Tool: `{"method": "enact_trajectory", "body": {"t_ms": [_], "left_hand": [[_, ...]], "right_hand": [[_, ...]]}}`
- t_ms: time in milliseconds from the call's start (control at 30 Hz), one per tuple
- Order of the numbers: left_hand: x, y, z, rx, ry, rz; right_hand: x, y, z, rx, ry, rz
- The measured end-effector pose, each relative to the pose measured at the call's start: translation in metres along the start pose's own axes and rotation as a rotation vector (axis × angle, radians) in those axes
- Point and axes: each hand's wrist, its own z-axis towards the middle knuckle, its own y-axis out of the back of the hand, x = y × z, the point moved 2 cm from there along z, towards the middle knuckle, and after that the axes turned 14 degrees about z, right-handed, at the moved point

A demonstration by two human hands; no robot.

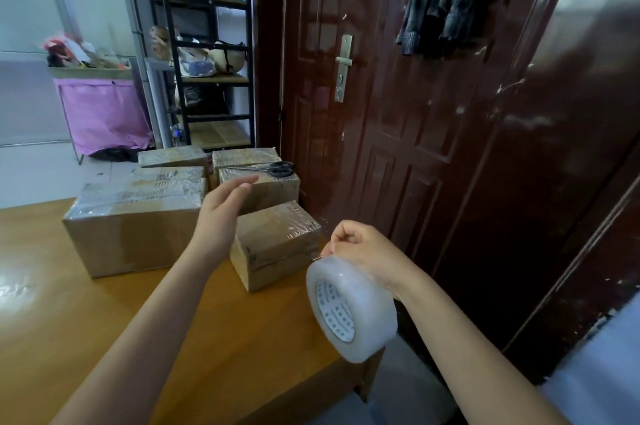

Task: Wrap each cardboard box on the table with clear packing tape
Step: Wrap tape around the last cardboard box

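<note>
We see taped cardboard boxes (138,224) on our wooden counter (69,320) beside a dark door (398,113); left hand (225,206) hovers, fingers straight, right hand (360,248) grips the tape roll (349,310), fingertips hidden.

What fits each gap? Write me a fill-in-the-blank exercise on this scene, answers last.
1. The right hand holds a roll of clear ____.
2. The scissors lie on top of a cardboard ____.
3. The left hand hovers open over the boxes and holds ____.
4. The boxes stand on a wooden table beside a dark brown ____.

Answers: tape; box; nothing; door
</note>
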Motion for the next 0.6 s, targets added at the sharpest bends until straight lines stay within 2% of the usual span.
{"method": "enact_trajectory", "body": {"t_ms": [67, 233, 333, 433, 600], "left_hand": [[0.009, 0.006, -0.012, -0.029, -0.035, -0.01], [0.041, 0.0, -0.046, -0.18, -0.115, 0.248], [0.057, -0.003, -0.048, -0.085, -0.115, 0.402], [0.067, -0.007, -0.052, 0.026, -0.102, 0.451], [0.068, -0.015, -0.053, 0.066, 0.035, 0.293]], "right_hand": [[-0.001, 0.001, -0.002, -0.004, 0.015, 0.011], [-0.001, 0.003, -0.007, -0.027, 0.024, 0.05], [0.0, 0.002, -0.011, -0.035, 0.032, 0.069], [0.0, 0.002, -0.018, -0.05, 0.05, 0.068], [-0.001, 0.005, -0.025, -0.058, 0.052, 0.078]]}}
